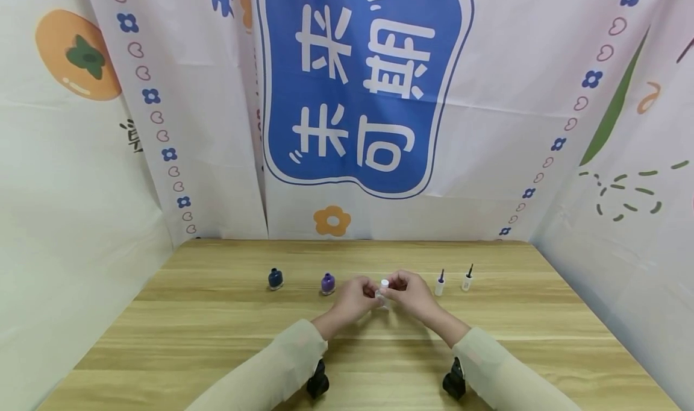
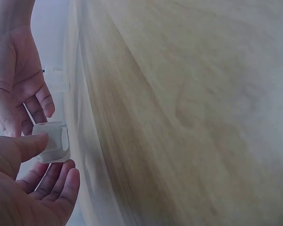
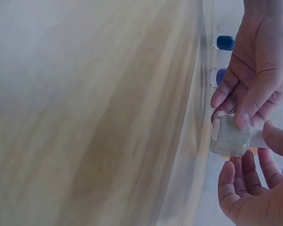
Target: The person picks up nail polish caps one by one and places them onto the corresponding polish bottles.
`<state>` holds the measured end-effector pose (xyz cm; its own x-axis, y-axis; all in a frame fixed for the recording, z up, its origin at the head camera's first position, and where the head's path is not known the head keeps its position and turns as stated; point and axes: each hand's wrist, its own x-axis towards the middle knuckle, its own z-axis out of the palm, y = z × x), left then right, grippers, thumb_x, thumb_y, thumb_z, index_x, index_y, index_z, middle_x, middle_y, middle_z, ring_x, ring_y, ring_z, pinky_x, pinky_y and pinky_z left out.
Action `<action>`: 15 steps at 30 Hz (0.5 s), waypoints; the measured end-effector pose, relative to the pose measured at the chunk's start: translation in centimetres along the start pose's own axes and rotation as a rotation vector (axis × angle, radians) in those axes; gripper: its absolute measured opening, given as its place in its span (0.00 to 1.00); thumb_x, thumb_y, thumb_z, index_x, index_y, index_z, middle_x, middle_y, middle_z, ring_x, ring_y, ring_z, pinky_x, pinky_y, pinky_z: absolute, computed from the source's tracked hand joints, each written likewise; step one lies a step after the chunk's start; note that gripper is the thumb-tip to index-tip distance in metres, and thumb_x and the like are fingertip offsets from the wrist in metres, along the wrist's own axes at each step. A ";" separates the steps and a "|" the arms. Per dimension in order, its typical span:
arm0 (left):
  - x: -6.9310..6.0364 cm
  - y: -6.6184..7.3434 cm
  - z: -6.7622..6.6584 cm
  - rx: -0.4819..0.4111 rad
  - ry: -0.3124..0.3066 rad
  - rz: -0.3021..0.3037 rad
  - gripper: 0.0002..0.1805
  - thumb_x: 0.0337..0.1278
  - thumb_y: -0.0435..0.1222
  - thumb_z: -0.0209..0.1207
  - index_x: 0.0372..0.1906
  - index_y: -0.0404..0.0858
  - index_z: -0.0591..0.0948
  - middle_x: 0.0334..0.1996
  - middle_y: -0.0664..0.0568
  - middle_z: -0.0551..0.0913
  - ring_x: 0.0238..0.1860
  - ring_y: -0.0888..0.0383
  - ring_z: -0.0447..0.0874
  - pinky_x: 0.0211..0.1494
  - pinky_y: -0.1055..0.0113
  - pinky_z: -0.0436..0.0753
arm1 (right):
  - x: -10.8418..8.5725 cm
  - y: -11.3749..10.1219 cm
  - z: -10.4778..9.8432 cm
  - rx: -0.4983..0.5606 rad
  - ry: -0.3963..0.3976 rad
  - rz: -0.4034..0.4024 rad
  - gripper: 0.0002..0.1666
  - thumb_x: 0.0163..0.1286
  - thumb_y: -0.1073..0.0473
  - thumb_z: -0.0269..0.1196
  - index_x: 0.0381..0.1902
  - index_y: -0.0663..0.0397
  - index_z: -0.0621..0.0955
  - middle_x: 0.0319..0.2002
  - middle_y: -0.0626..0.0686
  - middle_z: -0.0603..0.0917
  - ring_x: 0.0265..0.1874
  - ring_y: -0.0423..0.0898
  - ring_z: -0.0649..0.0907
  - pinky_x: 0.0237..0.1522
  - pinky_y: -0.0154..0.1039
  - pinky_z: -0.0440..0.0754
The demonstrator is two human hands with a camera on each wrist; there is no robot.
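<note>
Between both hands, just above or on the table, is a clear glass nail polish bottle (image 3: 228, 135) with a white cap (image 1: 384, 283). My left hand (image 1: 355, 299) pinches the bottle's glass body between thumb and fingers. From the other side, my right hand (image 1: 416, 295) grips the cap with thumb and fingertips. To the left stand an uncapped purple nail polish bottle (image 1: 328, 284) and an uncapped dark blue nail polish bottle (image 1: 275, 279). On the right, two white caps stand with their brushes up: a purple-tipped brush cap (image 1: 440, 284) and a dark-tipped brush cap (image 1: 467, 280).
A wood-grain table (image 1: 228, 326) lies under everything. White printed cloth (image 1: 488, 158) hangs behind the table's far edge and along both sides. A black wrist camera (image 1: 318, 382) sits under each sleeve.
</note>
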<state>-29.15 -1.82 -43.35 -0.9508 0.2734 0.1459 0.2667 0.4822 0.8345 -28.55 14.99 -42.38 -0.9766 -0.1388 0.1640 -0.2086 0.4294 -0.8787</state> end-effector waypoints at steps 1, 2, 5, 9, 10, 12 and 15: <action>0.0 0.0 0.0 0.002 -0.004 -0.001 0.09 0.49 0.30 0.70 0.33 0.35 0.80 0.27 0.54 0.79 0.30 0.60 0.77 0.34 0.68 0.80 | 0.0 0.1 0.0 -0.003 -0.002 0.009 0.07 0.61 0.63 0.70 0.34 0.58 0.81 0.31 0.48 0.82 0.34 0.44 0.80 0.37 0.38 0.78; 0.0 0.0 0.1 0.002 -0.009 -0.003 0.09 0.49 0.30 0.70 0.33 0.35 0.80 0.27 0.54 0.79 0.30 0.59 0.77 0.34 0.68 0.80 | 0.0 0.1 0.0 -0.005 -0.004 0.014 0.07 0.61 0.63 0.70 0.34 0.57 0.81 0.31 0.48 0.82 0.34 0.44 0.80 0.38 0.38 0.78; 0.1 -0.1 0.2 0.006 -0.015 -0.007 0.09 0.48 0.29 0.70 0.33 0.35 0.80 0.27 0.54 0.79 0.30 0.59 0.77 0.34 0.67 0.80 | 0.0 0.2 0.0 0.000 -0.017 0.026 0.07 0.62 0.63 0.70 0.35 0.57 0.81 0.32 0.48 0.82 0.34 0.44 0.80 0.39 0.39 0.78; 0.1 0.0 0.3 0.010 -0.020 -0.011 0.09 0.48 0.29 0.70 0.32 0.35 0.80 0.27 0.54 0.79 0.30 0.59 0.77 0.33 0.68 0.79 | 0.0 0.3 -0.1 0.000 -0.031 0.031 0.07 0.62 0.63 0.69 0.36 0.58 0.82 0.32 0.49 0.82 0.34 0.44 0.79 0.38 0.39 0.78; 0.1 0.0 0.3 0.011 -0.021 -0.014 0.09 0.48 0.29 0.70 0.32 0.35 0.80 0.27 0.54 0.79 0.30 0.59 0.77 0.33 0.68 0.79 | 0.0 0.3 -0.1 -0.002 -0.033 0.035 0.07 0.62 0.63 0.69 0.36 0.58 0.82 0.32 0.49 0.82 0.34 0.45 0.79 0.38 0.39 0.77; 0.1 0.1 0.3 0.015 -0.023 -0.017 0.09 0.47 0.28 0.70 0.32 0.35 0.80 0.27 0.54 0.79 0.29 0.60 0.76 0.33 0.68 0.79 | 0.0 0.3 -0.1 -0.008 -0.037 0.032 0.07 0.62 0.62 0.70 0.35 0.59 0.82 0.32 0.49 0.82 0.34 0.45 0.79 0.38 0.39 0.77; 0.1 0.1 0.4 0.016 -0.022 -0.020 0.08 0.47 0.28 0.70 0.31 0.35 0.80 0.26 0.54 0.79 0.29 0.60 0.76 0.33 0.68 0.79 | -0.1 0.4 -0.1 -0.014 -0.035 0.031 0.08 0.61 0.62 0.70 0.35 0.59 0.82 0.32 0.49 0.82 0.34 0.45 0.79 0.38 0.39 0.77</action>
<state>-29.15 -1.42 -43.43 -0.9523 0.2818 0.1173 0.2503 0.5010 0.8285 -28.58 15.26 -42.64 -0.9803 -0.1563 0.1205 -0.1789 0.4463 -0.8768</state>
